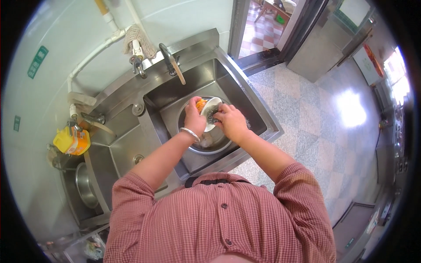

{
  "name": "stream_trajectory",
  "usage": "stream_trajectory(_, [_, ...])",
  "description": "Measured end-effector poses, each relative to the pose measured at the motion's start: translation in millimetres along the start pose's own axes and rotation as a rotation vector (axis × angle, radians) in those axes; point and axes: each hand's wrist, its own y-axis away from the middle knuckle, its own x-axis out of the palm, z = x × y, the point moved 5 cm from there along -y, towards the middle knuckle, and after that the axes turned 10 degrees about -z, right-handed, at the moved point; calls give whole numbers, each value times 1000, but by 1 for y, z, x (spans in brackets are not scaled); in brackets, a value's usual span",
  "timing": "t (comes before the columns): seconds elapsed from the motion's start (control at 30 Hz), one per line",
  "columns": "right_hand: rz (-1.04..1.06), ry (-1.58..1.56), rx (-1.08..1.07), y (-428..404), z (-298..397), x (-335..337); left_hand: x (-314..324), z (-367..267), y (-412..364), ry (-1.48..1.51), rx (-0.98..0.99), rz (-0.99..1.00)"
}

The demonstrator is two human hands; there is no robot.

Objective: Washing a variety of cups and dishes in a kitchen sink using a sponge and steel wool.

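Over the right basin of a steel sink, my left hand grips the left edge of a small white bowl. My right hand holds a grey metal scouring pad against the inside of that bowl. Something orange shows by my left fingers; I cannot tell what it is. Below my hands, a round metal basin stands in the sink, with water and a pale lump in it. A silver bangle circles my left wrist.
A curved faucet with a tan hose end reaches over the right basin. Left of it are a second tap, another sink basin, a yellow-orange plastic jug and a metal bowl. Tiled floor lies to the right.
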Motion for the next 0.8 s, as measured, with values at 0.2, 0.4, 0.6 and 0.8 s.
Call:
stream_trajectory(0.2, [-68,224,-119,-16,15,-6,6,-17,15,121,111,-59])
stream_trajectory(0.4, [-28,-536,462,11,13,36,0,-5,8,330,-5,-103])
stream_trajectory(0.6, [165,343,-507,-8,5,13,31,34,51,386,-612,-22])
stream_trajectory(0.8, [331,-275,398,32,13,69,16,63,38,268,-341,-60])
